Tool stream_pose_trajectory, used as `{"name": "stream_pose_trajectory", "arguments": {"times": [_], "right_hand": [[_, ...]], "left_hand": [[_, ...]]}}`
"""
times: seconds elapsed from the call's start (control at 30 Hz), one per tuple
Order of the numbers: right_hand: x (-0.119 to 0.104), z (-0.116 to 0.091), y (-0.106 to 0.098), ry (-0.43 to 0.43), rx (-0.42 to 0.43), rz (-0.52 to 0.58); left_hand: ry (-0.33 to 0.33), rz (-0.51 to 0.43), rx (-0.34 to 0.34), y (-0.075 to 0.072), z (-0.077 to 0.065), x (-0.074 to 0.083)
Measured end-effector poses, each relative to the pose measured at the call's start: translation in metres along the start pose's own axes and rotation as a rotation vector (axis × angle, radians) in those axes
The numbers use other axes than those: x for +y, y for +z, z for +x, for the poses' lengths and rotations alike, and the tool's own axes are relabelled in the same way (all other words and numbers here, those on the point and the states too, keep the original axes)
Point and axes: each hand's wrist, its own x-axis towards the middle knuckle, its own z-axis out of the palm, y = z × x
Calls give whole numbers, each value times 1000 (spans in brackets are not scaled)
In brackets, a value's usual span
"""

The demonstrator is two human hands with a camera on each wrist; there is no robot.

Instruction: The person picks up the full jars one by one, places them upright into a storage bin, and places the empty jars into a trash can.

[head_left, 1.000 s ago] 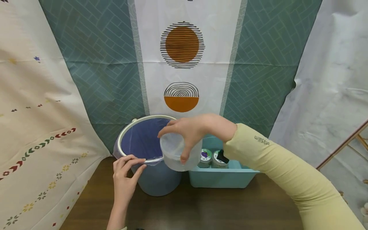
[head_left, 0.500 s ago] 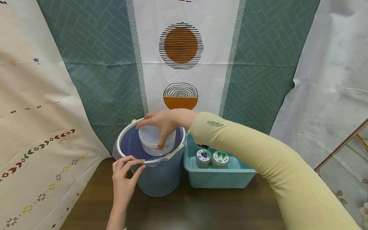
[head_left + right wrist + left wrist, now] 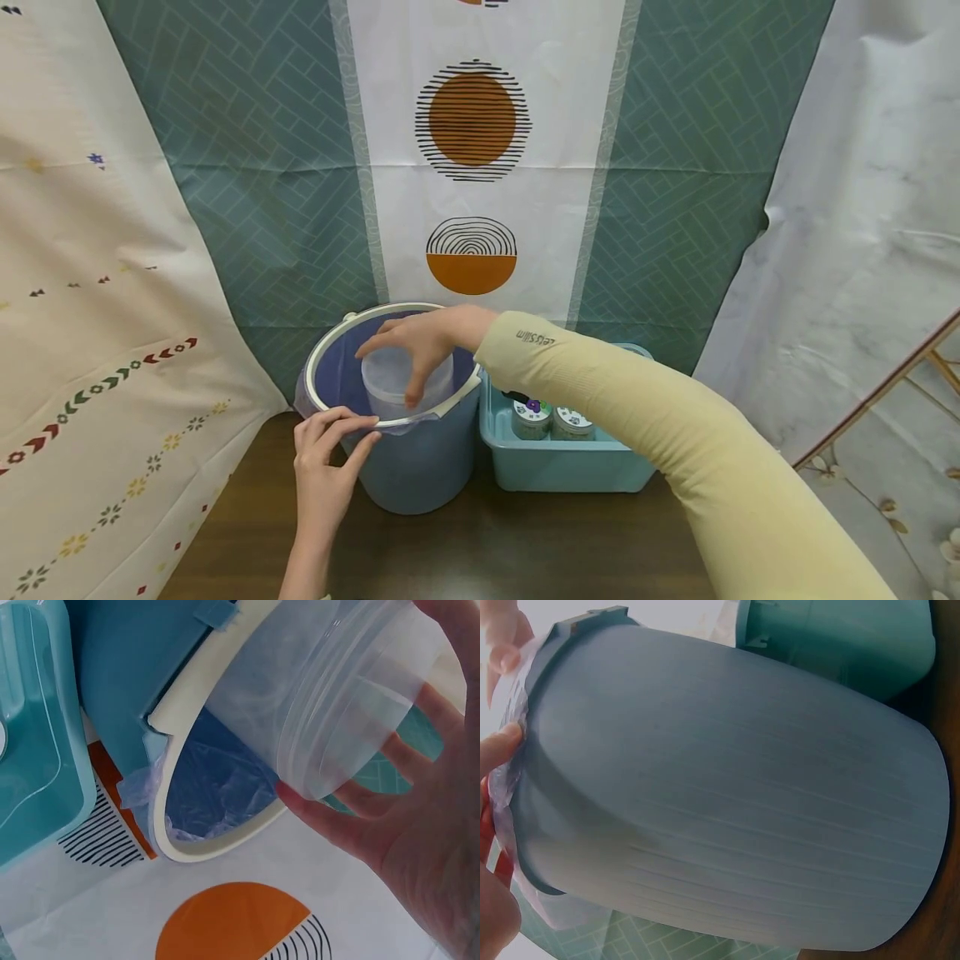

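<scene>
My right hand point(image 3: 423, 340) grips a clear round plastic tub point(image 3: 390, 392) from above, fingers and thumb spread around it. The tub is in the mouth of a blue-grey trash bin point(image 3: 416, 475), partly below the rim. In the right wrist view the tub point(image 3: 322, 697) has its ridged end by my fingers and its other end within the bin's cream rim point(image 3: 214, 844). A thin clear bag point(image 3: 217, 791) lines the bin and folds over its edge. With thumb and fingers, my left hand point(image 3: 324, 467) pinches the rim and bag at the front left.
To the right of the bin stands a turquoise basin point(image 3: 570, 468). Inside it are two lidded jars point(image 3: 531, 422) and a small black item point(image 3: 516, 397), partly behind my sleeve. Patterned cloths point(image 3: 300, 167) hang behind and at both sides. The dark wooden tabletop point(image 3: 487, 550) lies in front.
My right hand has carried the tub left from in front of the bin's right edge to over its mouth, then lowered it into the opening. My left hand stays on the rim.
</scene>
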Motion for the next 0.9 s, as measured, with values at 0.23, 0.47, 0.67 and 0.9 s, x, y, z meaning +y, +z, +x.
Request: {"name": "stream_pose_trajectory", "arguments": {"times": [0.23,0.47,0.67,0.9], "right_hand": [[-1,6,2,-3,-12,20],[1,8,4,-2,-18,25],[2,11,8,-12,2,38],[6,10,10,-25,59,10]], "left_hand": [[13,5,1,0,0,-2],[-23,6,-11,1,0,-3],[-63,-1,-27,1,1,0],[-56,5,-29,0,1,-2]]}}
